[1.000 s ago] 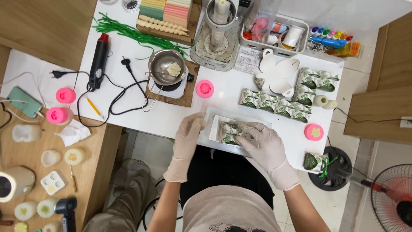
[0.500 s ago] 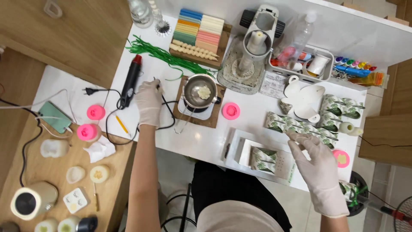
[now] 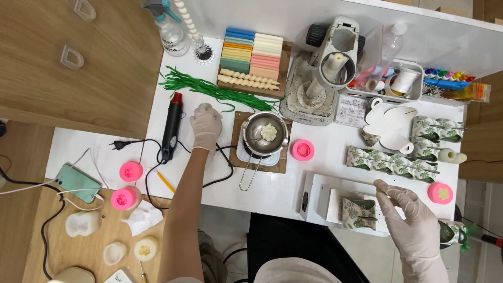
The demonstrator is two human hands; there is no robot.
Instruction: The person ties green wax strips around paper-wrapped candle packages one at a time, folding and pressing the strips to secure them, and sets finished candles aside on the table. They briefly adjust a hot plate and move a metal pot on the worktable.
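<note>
The gloved left hand point(image 3: 205, 126) curls loosely, gripping nothing, between the heat gun point(image 3: 172, 126) and melting pot point(image 3: 265, 135). The gloved right hand point(image 3: 411, 220) hovers open beside a leaf-print box point(image 3: 358, 213).

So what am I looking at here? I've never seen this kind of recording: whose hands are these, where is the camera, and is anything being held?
The camera sits on the person's head and looks straight down at a white table. Both hands wear pale gloves. The left hand is closed beside a black heat gun and its cord, though I cannot tell what it grips. The right hand hovers open next to a leaf-printed pouch lying on a white tray. Also on the table: a small metal pot on a hotplate, pink moulds, coloured wax sheets and green strips.
</note>
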